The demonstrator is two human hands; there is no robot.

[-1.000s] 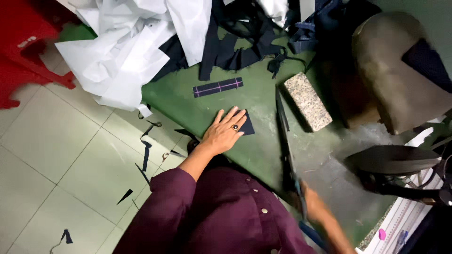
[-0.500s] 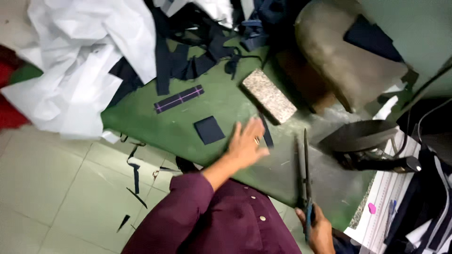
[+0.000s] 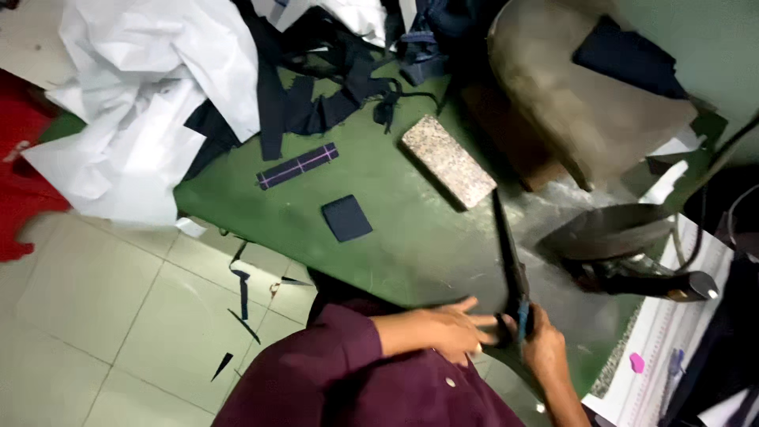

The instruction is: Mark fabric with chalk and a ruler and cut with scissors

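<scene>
My right hand grips the handles of long black scissors, whose blades lie on the green table and point away from me. My left hand has come back near my body and reaches toward the scissor handles, fingers spread, holding nothing. A small dark navy fabric square lies flat on the table ahead of me. Beyond it sits a narrow navy strip with light stripes.
A speckled stone block rests on the table by the scissor tips. Crumpled white paper and dark fabric scraps pile at the far left. An iron sits at right. Fabric offcuts litter the tiled floor.
My left hand has left the navy square and drawn back toward the scissor handles. The view has shifted, so the table contents appear lower and nearer.
</scene>
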